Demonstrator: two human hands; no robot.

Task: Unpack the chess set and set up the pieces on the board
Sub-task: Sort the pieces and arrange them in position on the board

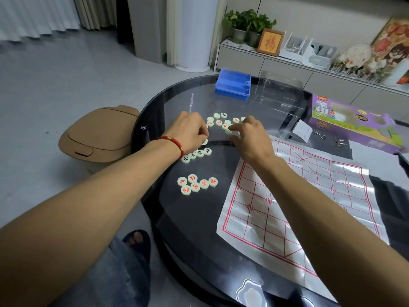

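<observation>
Round cream chess pieces lie on the dark glass table (190,218) in three clusters: a mixed pile (218,121) at the back, a black-lettered group (198,153) in the middle, and a red-lettered group (195,184) nearer me. My left hand (190,131), with a red bracelet on its wrist, curls its fingers down and pinches a piece (205,142) at the top of the black-lettered group. My right hand (251,137) reaches left, its fingertips resting on pieces (229,130) at the pile's edge. The white paper board (298,196) with red lines lies flat to the right and carries no pieces.
A blue plastic tray (233,84) and a clear lid (281,96) stand at the table's back. A purple chess box (354,122) lies at the right, with metal rings (339,141) beside it. A tan bin (99,134) stands on the floor to the left.
</observation>
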